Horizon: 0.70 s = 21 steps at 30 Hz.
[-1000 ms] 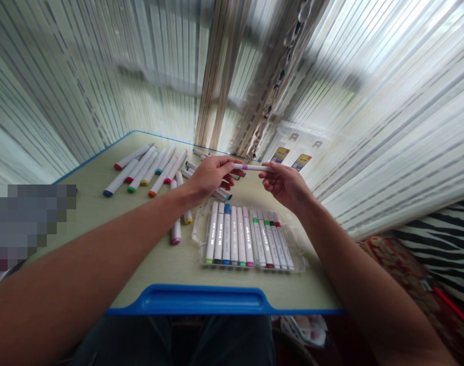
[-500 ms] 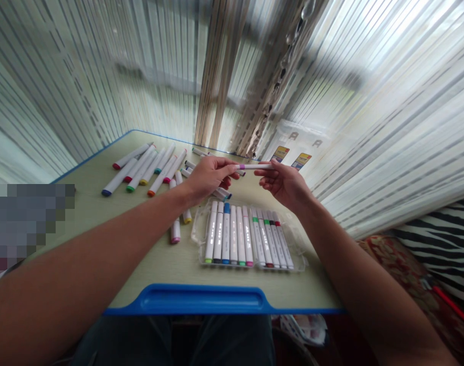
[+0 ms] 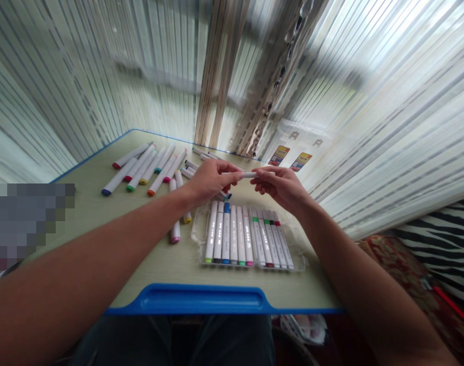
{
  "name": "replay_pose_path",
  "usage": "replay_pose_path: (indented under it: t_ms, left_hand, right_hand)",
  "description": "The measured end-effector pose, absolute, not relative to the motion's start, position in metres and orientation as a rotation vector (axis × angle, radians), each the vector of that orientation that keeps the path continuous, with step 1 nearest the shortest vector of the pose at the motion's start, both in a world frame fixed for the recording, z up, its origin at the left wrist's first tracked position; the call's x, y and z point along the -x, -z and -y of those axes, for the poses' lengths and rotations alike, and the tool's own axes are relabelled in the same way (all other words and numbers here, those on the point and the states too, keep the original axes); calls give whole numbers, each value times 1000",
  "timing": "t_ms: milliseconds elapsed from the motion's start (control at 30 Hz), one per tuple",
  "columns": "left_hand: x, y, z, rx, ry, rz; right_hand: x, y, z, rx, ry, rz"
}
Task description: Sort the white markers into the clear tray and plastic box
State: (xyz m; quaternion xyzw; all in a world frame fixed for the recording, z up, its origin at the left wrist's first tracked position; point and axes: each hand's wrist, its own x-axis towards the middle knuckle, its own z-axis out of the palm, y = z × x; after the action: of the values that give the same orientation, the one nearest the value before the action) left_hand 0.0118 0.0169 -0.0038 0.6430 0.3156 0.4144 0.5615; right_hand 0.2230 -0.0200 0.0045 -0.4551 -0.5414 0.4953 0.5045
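Above the table a white marker (image 3: pixel 249 175) lies level between my two hands. My left hand (image 3: pixel 213 179) pinches its left end between thumb and fingers, hiding the purple band. The fingers of my right hand (image 3: pixel 279 184) close on the other end. Below them, a clear plastic case (image 3: pixel 198 231) lies open, with several white markers (image 3: pixel 234 239) side by side in its two halves. More loose markers (image 3: pixel 155 170) with coloured ends are scattered on the left of the table, and a few lie partly behind my left hand.
The pale green table (image 3: pixel 159 269) has a blue rim and a blue pen trough (image 3: pixel 203 299) at its front. A clear case lid with two yellow labels (image 3: pixel 279 155) stands at the back right, before a string curtain (image 3: pixel 159 66). Zebra-striped cloth (image 3: pixel 441 244) is at right.
My hands have come closer together along the marker and slightly lower. The purple band, visible before, is now covered by my left fingers. The case and loose markers stay put.
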Motion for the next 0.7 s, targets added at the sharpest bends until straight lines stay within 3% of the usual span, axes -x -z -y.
replay_pose_path:
  t_ms: [367,700]
  left_hand:
    - [-15,9,-14,-1591,-898,-674]
    - [-14,7,-21,-1463,-1023,-791]
  right_hand:
    - [-219,3,21,1204,-1000,1476]
    - [-221,-7,19,1085,-1129,1280]
